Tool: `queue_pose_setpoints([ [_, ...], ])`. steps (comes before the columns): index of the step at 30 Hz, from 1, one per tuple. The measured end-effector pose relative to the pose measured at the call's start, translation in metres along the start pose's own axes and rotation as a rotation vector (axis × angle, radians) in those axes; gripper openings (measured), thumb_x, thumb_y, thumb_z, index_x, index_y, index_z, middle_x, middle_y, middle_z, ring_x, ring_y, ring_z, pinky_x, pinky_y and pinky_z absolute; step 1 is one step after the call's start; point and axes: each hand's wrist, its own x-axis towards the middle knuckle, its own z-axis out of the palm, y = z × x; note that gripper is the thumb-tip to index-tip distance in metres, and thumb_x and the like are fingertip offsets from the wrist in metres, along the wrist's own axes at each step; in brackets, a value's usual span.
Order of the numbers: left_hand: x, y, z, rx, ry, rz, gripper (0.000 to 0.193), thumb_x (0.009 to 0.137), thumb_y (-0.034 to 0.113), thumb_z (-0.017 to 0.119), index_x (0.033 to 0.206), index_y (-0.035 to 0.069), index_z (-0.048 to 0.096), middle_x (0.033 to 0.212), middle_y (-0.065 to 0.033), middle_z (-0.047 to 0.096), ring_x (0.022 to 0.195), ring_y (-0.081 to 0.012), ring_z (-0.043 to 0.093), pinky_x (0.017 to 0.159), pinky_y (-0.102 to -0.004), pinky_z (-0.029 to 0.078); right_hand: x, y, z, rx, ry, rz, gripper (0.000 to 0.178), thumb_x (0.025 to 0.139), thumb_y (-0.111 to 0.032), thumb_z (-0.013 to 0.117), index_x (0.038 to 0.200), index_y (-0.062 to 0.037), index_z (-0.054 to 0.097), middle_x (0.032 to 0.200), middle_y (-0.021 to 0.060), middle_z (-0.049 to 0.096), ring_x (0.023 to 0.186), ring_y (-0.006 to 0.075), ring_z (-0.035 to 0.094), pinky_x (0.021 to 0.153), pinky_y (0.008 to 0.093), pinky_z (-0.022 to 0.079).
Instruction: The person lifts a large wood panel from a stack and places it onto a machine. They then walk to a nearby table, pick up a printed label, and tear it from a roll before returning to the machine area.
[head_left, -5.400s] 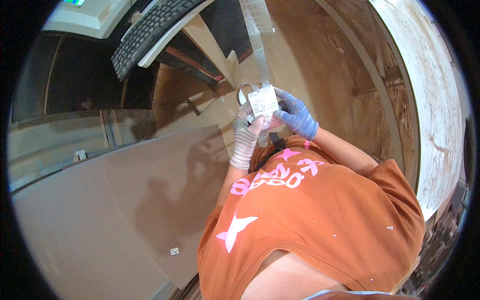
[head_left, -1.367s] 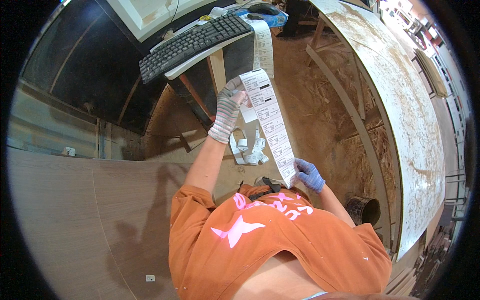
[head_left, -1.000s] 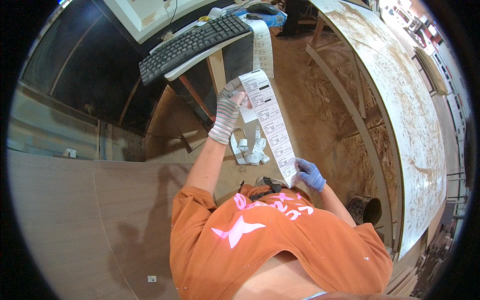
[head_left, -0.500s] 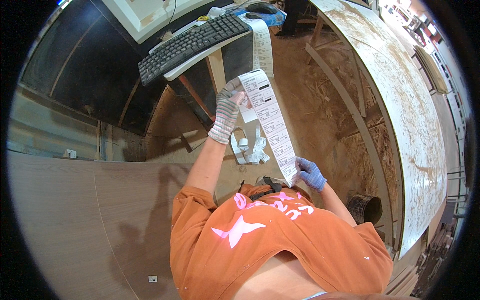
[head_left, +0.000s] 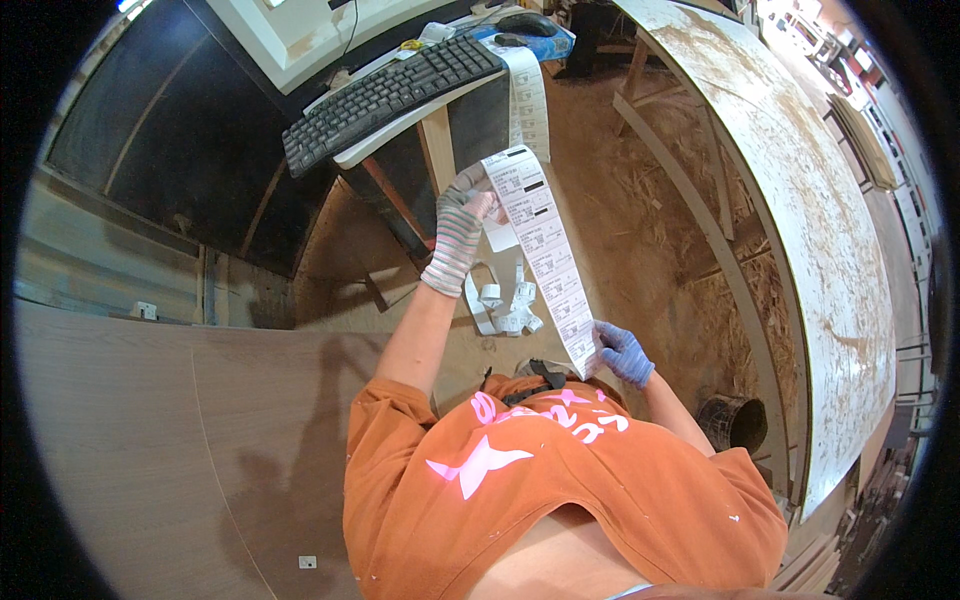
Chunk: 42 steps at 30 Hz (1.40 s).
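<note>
A long white strip of printed labels (head_left: pixel 545 250) stretches between my two gloved hands. My left hand (head_left: pixel 465 215), in a striped knit glove, is closed round its upper end; part of the fingers is behind the paper. Lower down, close to my orange shirt, my right hand (head_left: pixel 624 353) in a blue-purple glove pinches the strip's other end. Curled paper strips (head_left: pixel 508 308) lie on the floor below. Another label strip (head_left: pixel 528 105) hangs off the desk edge beyond my left hand.
A black keyboard (head_left: pixel 395 98) and a mouse (head_left: pixel 527 24) on a blue pad occupy the desk ahead. At the left lies a wood-grain board (head_left: pixel 120 420) with a small label (head_left: pixel 307 562). To the right stand a dusty white-topped table (head_left: pixel 790 200) and a dark pipe (head_left: pixel 732 420).
The whole view has shifted slightly, with things sitting a little lower and to the right. Both hands still hold the label strip in much the same pose.
</note>
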Motion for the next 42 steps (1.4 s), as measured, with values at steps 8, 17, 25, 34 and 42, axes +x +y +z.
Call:
queue_pose_setpoints([
  [8, -0.001, 0.008, 0.002, 0.016, -0.011, -0.058, 0.043, 0.079, 0.006, 0.051, 0.121, -0.004, 0.051, 0.107, -0.0083, 0.063, 0.089, -0.0129, 0.062, 0.078, -0.0243, 0.051, 0.001, -0.006, 0.002, -0.027, 0.007, -0.013, 0.060, 0.071, 0.004, 0.043, 0.131, 0.0028, 0.043, 0.117, 0.0078, 0.057, 0.107, 0.0142, 0.053, 0.097, 0.0285, 0.039],
  [17, -0.006, 0.015, 0.005, -0.060, -0.059, -0.023, 0.039, 0.080, 0.007, 0.048, 0.118, -0.003, 0.052, 0.103, -0.0088, 0.063, 0.082, -0.0124, 0.061, 0.071, -0.0248, 0.051, 0.002, 0.011, -0.004, -0.100, 0.025, -0.104, 0.052, 0.076, 0.000, 0.046, 0.128, -0.0003, 0.048, 0.111, 0.0097, 0.061, 0.103, 0.0142, 0.055, 0.092, 0.0288, 0.043],
  [25, -0.019, 0.020, -0.012, 0.027, 0.056, 0.028, 0.037, 0.083, 0.017, 0.053, 0.114, -0.003, 0.055, 0.092, -0.0034, 0.058, 0.074, -0.0073, 0.053, 0.057, -0.0206, 0.044, 0.031, 0.017, 0.021, -0.619, 0.169, -0.178, 0.045, 0.076, -0.023, 0.053, 0.120, -0.0133, 0.055, 0.094, 0.0187, 0.064, 0.086, 0.0360, 0.062, 0.076, 0.0384, 0.051],
  [34, -0.038, -0.036, -0.087, 0.125, 0.250, -0.086, 0.042, 0.076, 0.010, 0.051, 0.117, 0.000, 0.054, 0.111, -0.0103, 0.058, 0.097, -0.0209, 0.058, 0.087, -0.0355, 0.049, 0.040, 0.024, 0.042, -0.603, 0.140, -0.260, 0.047, 0.075, -0.028, 0.055, 0.120, -0.0150, 0.055, 0.098, 0.0204, 0.062, 0.091, 0.0368, 0.060, 0.080, 0.0439, 0.047],
  [42, -0.073, -0.074, 0.006, 0.013, 0.062, -0.166, 0.048, 0.076, 0.020, 0.054, 0.120, 0.001, 0.049, 0.108, -0.0094, 0.054, 0.095, -0.0219, 0.058, 0.076, -0.0356, 0.053, 0.004, 0.049, -0.013, -0.205, 0.282, -0.175, 0.046, 0.084, -0.022, 0.056, 0.126, -0.0048, 0.051, 0.116, 0.0109, 0.059, 0.107, 0.0193, 0.054, 0.095, 0.0335, 0.041],
])
